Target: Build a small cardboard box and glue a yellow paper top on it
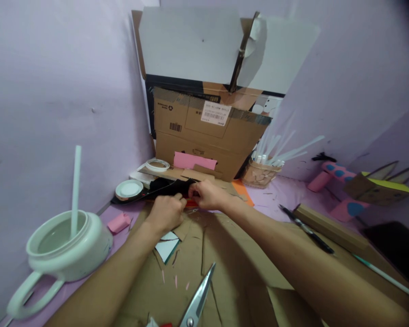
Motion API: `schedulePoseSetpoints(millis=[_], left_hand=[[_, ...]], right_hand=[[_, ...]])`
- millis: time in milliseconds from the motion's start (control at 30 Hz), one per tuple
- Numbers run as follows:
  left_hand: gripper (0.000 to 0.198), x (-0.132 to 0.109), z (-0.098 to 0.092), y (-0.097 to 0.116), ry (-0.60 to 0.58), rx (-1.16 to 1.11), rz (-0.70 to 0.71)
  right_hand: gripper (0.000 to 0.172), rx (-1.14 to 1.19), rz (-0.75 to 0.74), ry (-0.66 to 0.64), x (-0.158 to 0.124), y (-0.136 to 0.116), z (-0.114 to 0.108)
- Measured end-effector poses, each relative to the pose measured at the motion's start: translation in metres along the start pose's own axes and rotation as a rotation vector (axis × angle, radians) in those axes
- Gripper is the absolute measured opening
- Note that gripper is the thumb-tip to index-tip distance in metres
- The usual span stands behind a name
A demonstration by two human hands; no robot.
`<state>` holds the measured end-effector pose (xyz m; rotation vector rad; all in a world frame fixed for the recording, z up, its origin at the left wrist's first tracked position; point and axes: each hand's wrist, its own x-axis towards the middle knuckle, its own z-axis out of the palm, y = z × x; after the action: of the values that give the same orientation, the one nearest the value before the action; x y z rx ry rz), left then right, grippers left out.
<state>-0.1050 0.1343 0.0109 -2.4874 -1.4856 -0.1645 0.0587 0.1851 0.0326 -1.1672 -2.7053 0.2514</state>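
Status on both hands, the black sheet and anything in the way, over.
Left hand curled, right hand at the right end of the black sheet; grip unclear. Red-orange strip between them. Scissors on the cardboard, between the forearms.

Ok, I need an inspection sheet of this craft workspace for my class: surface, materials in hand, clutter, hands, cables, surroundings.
Surface: cardboard sheet over a lilac tabletop.
Materials: black sheet beside the hands; red piece between them, partly hidden.
Clutter: scissors near the person, blades pointing forward; pink scraps; pink roll at left; black pen-like tool at right.
Hands: left hand and right hand close together, fingers curled; exact grip hidden.
Cables: nothing seen.
Surroundings: upright cardboard panel behind; container of white sticks behind right; pale pot at left, a stick standing in it; lilac wall.
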Motion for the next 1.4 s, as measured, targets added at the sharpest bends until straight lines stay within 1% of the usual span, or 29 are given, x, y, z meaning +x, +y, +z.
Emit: schedulePoseSetpoints(millis=[100,400,500,667,1000,1200,1400], left_hand=[[0.024,0.001,-0.001,0.0,-0.013,-0.003,0.014],[0.027,0.007,-0.003,0.005,-0.037,0.0,-0.019],[0.029,0.008,-0.004,0.007,-0.045,-0.019,-0.023],[0.031,0.009,-0.006,0.012,-0.037,-0.051,-0.083],[0.033,0.011,-0.005,0.013,-0.046,-0.043,-0.111],[0.031,0.01,-0.003,0.014,-0.029,-0.046,-0.121],[0.032,0.01,-0.002,0.01,-0.03,-0.053,-0.108]], right_hand=[[0.015,-0.016,0.001,-0.001,0.0,0.0,0.001],[0.018,-0.091,-0.009,-0.014,0.0,-0.001,0.001],[0.02,-0.143,-0.01,-0.036,-0.002,-0.007,-0.003],[0.022,-0.239,-0.028,-0.092,-0.007,-0.015,-0.011],[0.022,-0.319,-0.019,-0.08,-0.009,-0.014,-0.012],[0.025,-0.329,-0.056,-0.083,-0.01,-0.018,-0.015],[0.021,-0.356,-0.063,-0.062,-0.001,-0.024,-0.007]])
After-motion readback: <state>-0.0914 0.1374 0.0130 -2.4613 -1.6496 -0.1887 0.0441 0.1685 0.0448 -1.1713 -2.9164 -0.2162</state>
